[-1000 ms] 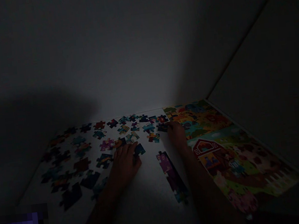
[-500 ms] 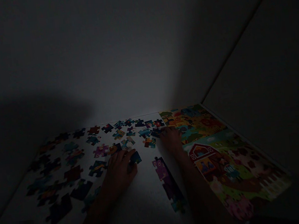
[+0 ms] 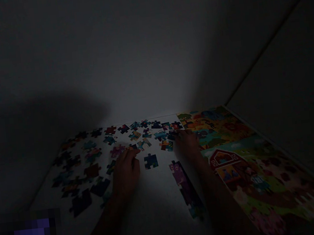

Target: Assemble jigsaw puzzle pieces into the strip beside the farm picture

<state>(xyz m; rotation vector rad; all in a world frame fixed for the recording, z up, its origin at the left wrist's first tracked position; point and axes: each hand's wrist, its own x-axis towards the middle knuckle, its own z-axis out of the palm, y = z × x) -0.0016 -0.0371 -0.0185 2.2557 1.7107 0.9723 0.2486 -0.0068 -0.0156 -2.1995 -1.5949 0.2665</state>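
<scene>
The left hand (image 3: 127,171) is low over the white worktop (image 3: 156,214), thumb and forefinger apart with nothing visible between them. Its fingers reach over the near edge of the loose puzzle pieces (image 3: 92,171), beside a purple piece (image 3: 116,151); whether the fingertips press on any piece is too dim to tell. Just right of this hand, a dark blue piece (image 3: 150,161) lies flat by itself.

The right hand (image 3: 188,146) is farther forward, fingers bent, its tips at a dark piece (image 3: 171,135) — I cannot tell whether they pinch it or only touch it. An orange striped piece (image 3: 166,145) lies just to the left of that hand.

Nearer the body, between the forearms, lies a joined strip (image 3: 183,184) with a purple, big-eyed figure. Along the right side are a savanna picture (image 3: 216,124) and, nearer, a farm picture (image 3: 267,177) with a red barn. Behind everything rises a pale, shadowed wall (image 3: 139,59).
</scene>
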